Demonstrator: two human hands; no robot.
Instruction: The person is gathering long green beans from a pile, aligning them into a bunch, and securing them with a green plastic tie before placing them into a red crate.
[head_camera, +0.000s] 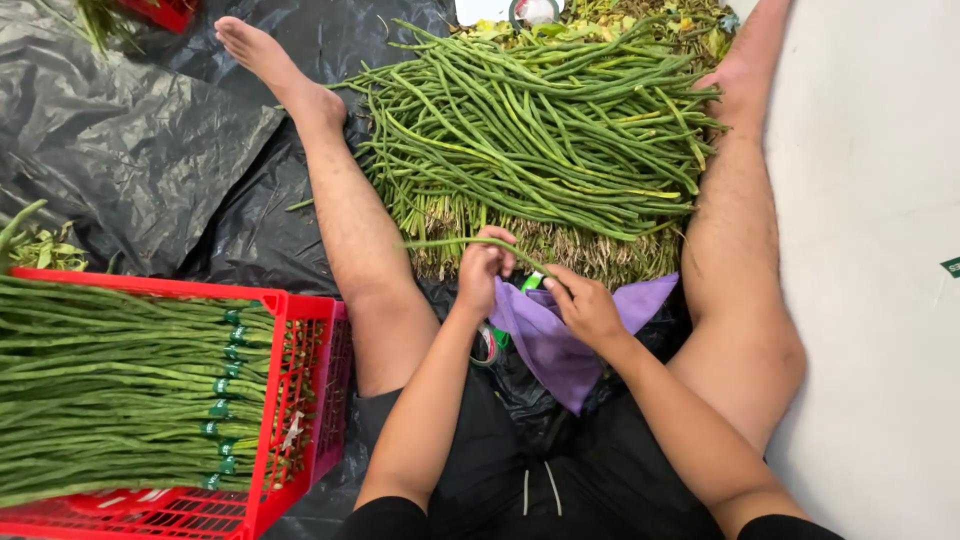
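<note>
- One large loose heap of long thin green beans (540, 130) lies on the floor between the person's spread bare legs, at 12 o'clock from the hands; the pods are too many to count.
- One red plastic lattice crate (300, 400) stands at 9 o'clock from the hands, just beside the person's left thigh, filled with long green beans in bundles (110, 390) laid side by side, each bound near one end with a band of green tape; about seven bands show in a column.
- One purple cloth (555, 345) lies across the lap under the hands, over a crumpled black plastic bag.
- One small roll of tape (487, 345) peeks out just beside the left wrist, partly hidden.
- One sheet of black plastic (130, 150) covers the floor from 9 to 11 o'clock; the pale bare floor (870, 250) lies at 3 o'clock.
- Both forearms reach forward from the lap and angle inward, so the hands meet near the middle, close to the heap's near edge.
- The left hand (483, 268) is curled, its fingers pressed together around a single long green bean pod (450, 243) that sticks out toward 9 o'clock.
- The right hand (585, 305) is half curled, palm down, its fingertips pinching something small at the purple cloth's upper edge; what exactly it pinches cannot be told.
- The two hands are near each other, the left slightly farther forward.
</note>
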